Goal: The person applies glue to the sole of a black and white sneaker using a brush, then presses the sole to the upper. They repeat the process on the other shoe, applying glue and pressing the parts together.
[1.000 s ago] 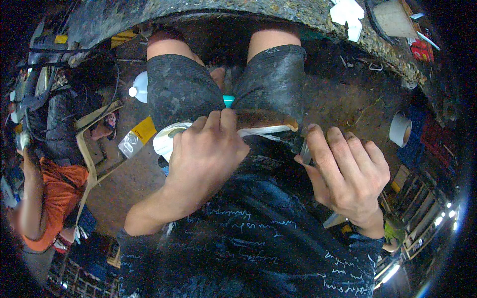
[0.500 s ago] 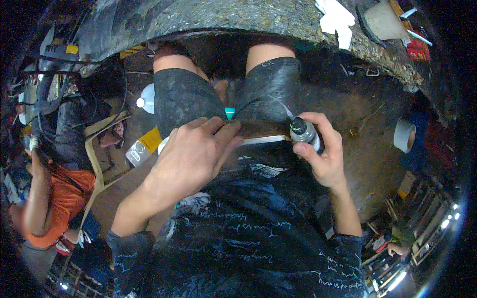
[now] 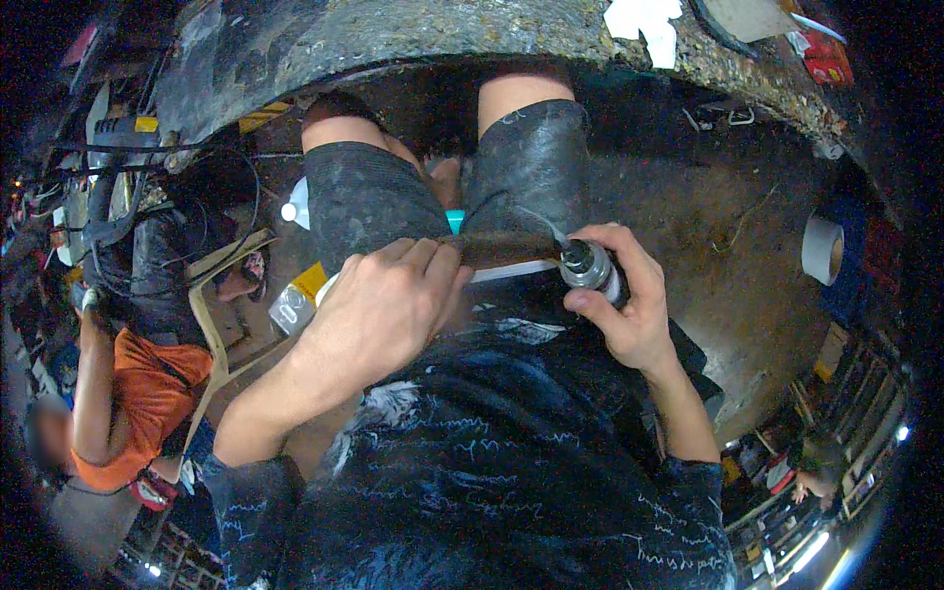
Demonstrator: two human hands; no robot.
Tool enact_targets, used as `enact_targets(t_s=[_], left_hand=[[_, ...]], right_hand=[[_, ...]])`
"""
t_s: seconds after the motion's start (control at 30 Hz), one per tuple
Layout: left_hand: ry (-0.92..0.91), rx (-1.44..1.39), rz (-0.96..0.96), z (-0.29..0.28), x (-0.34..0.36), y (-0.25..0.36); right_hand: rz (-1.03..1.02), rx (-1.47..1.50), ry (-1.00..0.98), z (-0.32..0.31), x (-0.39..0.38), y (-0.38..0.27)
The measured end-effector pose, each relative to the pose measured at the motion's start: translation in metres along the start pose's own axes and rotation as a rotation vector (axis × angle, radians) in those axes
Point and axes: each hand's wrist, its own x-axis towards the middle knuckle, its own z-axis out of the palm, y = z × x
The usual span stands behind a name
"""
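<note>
My left hand [image 3: 393, 315] has its fingers curled over the left part of a brown strip-like piece [image 3: 506, 246] with a white edge, lying across my lap. What lies under those fingers is partly hidden. My right hand [image 3: 629, 295] grips a small bottle [image 3: 590, 273] with a black top and a thin, pale nozzle, which points up and leftward over the right end of the brown piece. A small teal object [image 3: 454, 220] shows between my knees, above the piece.
A rough worktop [image 3: 393, 34] spans the far side, with white paper scraps [image 3: 644, 25]. A co-worker [image 3: 138, 403] in orange sits at left among cables and a pale frame [image 3: 211, 344]. A plastic jug [image 3: 297, 205], yellow-topped package [image 3: 295, 305] and white roll [image 3: 821, 251] lie around me.
My right hand has moved up and leftward, bringing the bottle into view with its nozzle over the brown piece. My left hand has shifted slightly down, staying on that piece.
</note>
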Motion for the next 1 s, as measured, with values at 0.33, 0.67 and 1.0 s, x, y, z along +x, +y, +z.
enact_targets(t_s=[0.33, 0.67, 1.0], left_hand=[[-0.079, -0.018, -0.039, -0.008, 0.004, 0.006], [-0.106, -0.007, -0.002, -0.008, 0.008, 0.008], [-0.256, 0.044, -0.005, -0.020, 0.014, 0.016]], right_hand=[[0.120, 0.146, 0.081, 0.009, -0.008, 0.013], [0.083, 0.075, 0.076, 0.006, -0.012, 0.012], [-0.211, -0.314, 0.062, -0.025, 0.000, 0.000]])
